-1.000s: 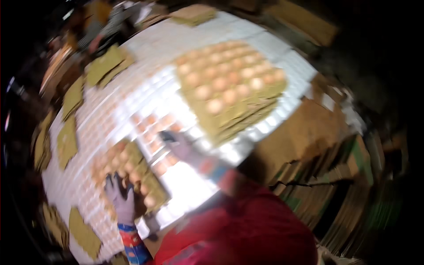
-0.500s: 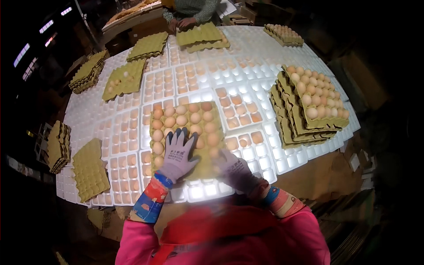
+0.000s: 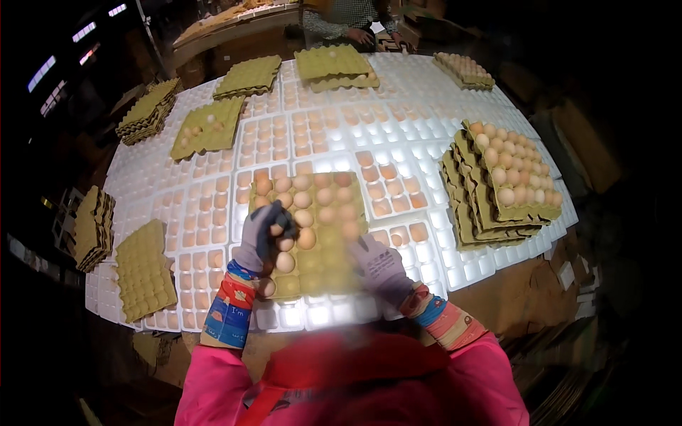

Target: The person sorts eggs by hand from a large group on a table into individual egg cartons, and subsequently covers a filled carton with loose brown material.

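Right in front of me lies a yellow-green egg tray (image 3: 327,264) of moulded pulp, part filled with brown eggs (image 3: 306,238); its lower right cups hold none. Over its left side my left hand (image 3: 264,234), in a grey glove with dark fingertips, has its fingers curled round an egg (image 3: 275,230), which shows only in part. Beside the tray's right edge is my right hand (image 3: 382,266), gloved alike, its fingertips blurred against the tray. Under the tray spread white plastic trays (image 3: 320,312) with square pockets, some of them holding eggs.
Stacked pulp trays (image 3: 462,206) topped with eggs (image 3: 518,167) stand at the right. Other pulp trays (image 3: 145,273) lie along the left and far side. One tray (image 3: 207,129) holds a few eggs. Across the table, a person's hands (image 3: 361,35) show at the far edge.
My left hand has gone from lying spread over the eggs to curled at the tray's left side. My right hand stays by the right edge. The other person's hands have moved right, off the far tray.
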Available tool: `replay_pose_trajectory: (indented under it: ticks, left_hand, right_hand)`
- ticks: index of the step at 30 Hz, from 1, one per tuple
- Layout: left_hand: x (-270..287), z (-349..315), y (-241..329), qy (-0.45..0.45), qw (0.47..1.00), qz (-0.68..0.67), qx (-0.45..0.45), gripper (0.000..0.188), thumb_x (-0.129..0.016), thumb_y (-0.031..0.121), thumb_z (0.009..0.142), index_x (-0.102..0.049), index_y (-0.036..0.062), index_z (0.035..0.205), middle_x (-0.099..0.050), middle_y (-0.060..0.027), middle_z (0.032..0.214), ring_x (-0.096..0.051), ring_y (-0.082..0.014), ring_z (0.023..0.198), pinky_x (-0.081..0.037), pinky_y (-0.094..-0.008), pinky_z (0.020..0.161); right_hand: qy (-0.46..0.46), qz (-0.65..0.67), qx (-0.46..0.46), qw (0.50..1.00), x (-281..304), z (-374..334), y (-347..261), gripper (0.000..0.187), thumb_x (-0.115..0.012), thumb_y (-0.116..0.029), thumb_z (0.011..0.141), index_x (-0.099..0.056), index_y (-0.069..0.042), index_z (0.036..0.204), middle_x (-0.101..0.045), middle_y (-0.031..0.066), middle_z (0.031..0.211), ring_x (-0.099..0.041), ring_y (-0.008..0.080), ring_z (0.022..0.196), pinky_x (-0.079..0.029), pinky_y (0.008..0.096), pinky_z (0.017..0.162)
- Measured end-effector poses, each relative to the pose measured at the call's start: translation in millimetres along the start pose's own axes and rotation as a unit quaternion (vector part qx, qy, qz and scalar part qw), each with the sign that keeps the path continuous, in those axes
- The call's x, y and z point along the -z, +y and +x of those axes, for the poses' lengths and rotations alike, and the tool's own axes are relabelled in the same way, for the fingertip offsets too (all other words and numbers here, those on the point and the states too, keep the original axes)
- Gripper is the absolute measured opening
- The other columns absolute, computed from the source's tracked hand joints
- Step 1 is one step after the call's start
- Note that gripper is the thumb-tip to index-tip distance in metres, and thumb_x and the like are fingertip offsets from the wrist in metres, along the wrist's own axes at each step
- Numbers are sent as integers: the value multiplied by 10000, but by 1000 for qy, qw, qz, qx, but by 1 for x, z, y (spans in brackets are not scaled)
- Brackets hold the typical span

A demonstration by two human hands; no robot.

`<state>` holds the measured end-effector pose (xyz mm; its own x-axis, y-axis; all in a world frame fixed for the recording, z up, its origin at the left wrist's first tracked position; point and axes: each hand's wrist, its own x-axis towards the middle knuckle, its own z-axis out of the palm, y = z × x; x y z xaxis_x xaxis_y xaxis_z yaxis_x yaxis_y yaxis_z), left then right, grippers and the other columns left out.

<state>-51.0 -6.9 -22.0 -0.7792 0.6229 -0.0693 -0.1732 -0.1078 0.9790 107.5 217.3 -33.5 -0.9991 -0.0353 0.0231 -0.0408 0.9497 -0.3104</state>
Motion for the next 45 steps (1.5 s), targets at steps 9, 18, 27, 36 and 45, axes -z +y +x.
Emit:
replay_pose_trajectory:
  ticks: [9, 18, 27, 36, 45]
  left_hand:
    - [-25, 1, -10, 49, 715, 658, -233, 301, -693, 254, 786, -608, 111, 1037, -573, -80, 922, -604, -251, 802, -501, -372, 712]
    - [-30, 22, 20, 22, 997, -70, 26, 588, -631, 155, 809, -496, 100, 1379, -581, -132, 1211, -601, -278, 1005, -495, -353, 848]
    - [-84, 81, 13, -55, 644, 763, -3, 303, -691, 185, 750, -634, 165, 1047, -517, -103, 1162, -511, -315, 1109, -452, -435, 847]
    - [-136, 56, 19, -27, 723, 651, -228, 407, -764, 280, 703, -655, 182, 1083, -548, -144, 1164, -577, -333, 1026, -501, -426, 826]
    - [-246, 46, -43, -189, 653, 732, -35, 377, -684, 276, 771, -640, 154, 1125, -547, -125, 1132, -576, -313, 1012, -492, -428, 824]
  right_hand:
    - [51, 330, -86, 939, 24, 24, 28, 467, -723, -213, 777, -577, -125, 1212, -521, 118, 1259, -576, 241, 1085, -513, 373, 862]
    - [129, 209, -107, 964, 9, 18, 26, 474, -760, -352, 733, -594, -178, 1141, -495, 117, 1202, -575, 322, 1043, -502, 423, 857]
    - [239, -6, -216, 947, -5, -81, 130, 348, -710, -227, 731, -611, -118, 1047, -550, 155, 1042, -583, 335, 887, -525, 429, 705]
    - [111, -240, -250, 932, -27, -15, 199, 447, -516, -174, 870, -524, -149, 1316, -539, 167, 1203, -577, 333, 1066, -513, 460, 791]
    - [354, -78, -31, 932, -33, -37, 207, 197, -596, -112, 853, -651, -94, 1041, -617, 87, 998, -605, 268, 809, -499, 369, 663]
